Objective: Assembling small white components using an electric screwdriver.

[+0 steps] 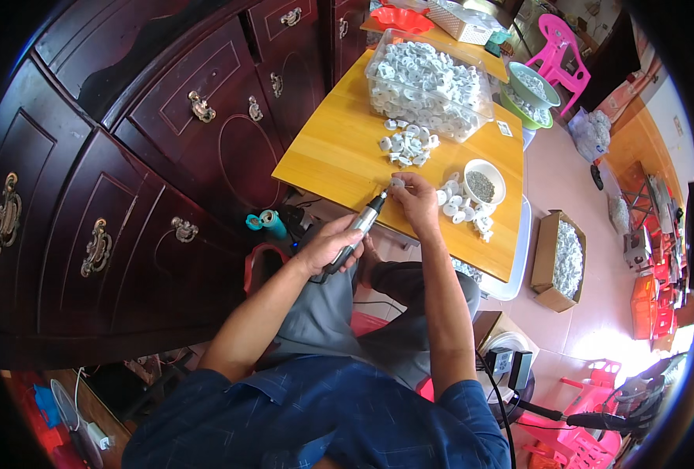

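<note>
My left hand (333, 244) is wrapped round an electric screwdriver (363, 223) with a silver and black body. Its black tip points up and away to the right, meeting a small white plastic part (396, 183) at the table's near edge. The fingers of my right hand (417, 199) pinch that part; whether a screw sits at the tip is too small to tell. Just right of my right hand lie round white parts (458, 209) beside a white bowl (497, 173) of small grey metal pieces. Beyond my hands is a loose pile of white parts (409, 145).
A clear plastic bin (472, 125) heaped with white parts stands at the table's far side. The yellow wooden table (323, 133) has dark drawers (167, 117) to its left. A cardboard box (549, 262) of white parts and a pink chair (562, 55) are on the right.
</note>
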The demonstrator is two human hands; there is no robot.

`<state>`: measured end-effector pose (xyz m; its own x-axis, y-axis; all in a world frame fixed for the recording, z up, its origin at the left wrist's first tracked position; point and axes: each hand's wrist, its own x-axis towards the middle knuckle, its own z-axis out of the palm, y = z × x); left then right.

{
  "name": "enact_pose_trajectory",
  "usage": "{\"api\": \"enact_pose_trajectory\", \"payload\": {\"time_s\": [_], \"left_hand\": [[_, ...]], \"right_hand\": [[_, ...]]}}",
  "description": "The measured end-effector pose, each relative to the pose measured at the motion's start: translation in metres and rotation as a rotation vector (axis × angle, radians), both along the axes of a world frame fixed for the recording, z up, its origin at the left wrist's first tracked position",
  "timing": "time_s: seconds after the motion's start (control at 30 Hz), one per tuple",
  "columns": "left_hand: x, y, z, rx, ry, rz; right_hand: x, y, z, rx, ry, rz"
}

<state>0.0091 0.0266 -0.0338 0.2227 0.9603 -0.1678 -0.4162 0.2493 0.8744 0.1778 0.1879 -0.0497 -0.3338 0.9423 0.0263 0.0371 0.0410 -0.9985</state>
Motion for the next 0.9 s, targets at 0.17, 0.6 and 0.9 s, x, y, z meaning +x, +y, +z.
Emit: {"api": "enact_pose_trajectory", "payload": {"time_s": [0.17, 0.6, 0.9], "left_hand": [[0.0, -0.001, -0.002, -0.008, -0.011, 0.004], [-0.002, 0.001, -0.001, -0.032, -0.027, -0.001], [-0.011, -0.004, 0.002, -0.05, -0.095, 0.017]], "right_hand": [[0.001, -0.001, -0.002, 0.051, -0.025, -0.002], [-0.004, -0.003, 0.002, 0.035, -0.039, -0.021], [0.018, 0.01, 0.041, 0.566, -0.952, -0.063]]}}
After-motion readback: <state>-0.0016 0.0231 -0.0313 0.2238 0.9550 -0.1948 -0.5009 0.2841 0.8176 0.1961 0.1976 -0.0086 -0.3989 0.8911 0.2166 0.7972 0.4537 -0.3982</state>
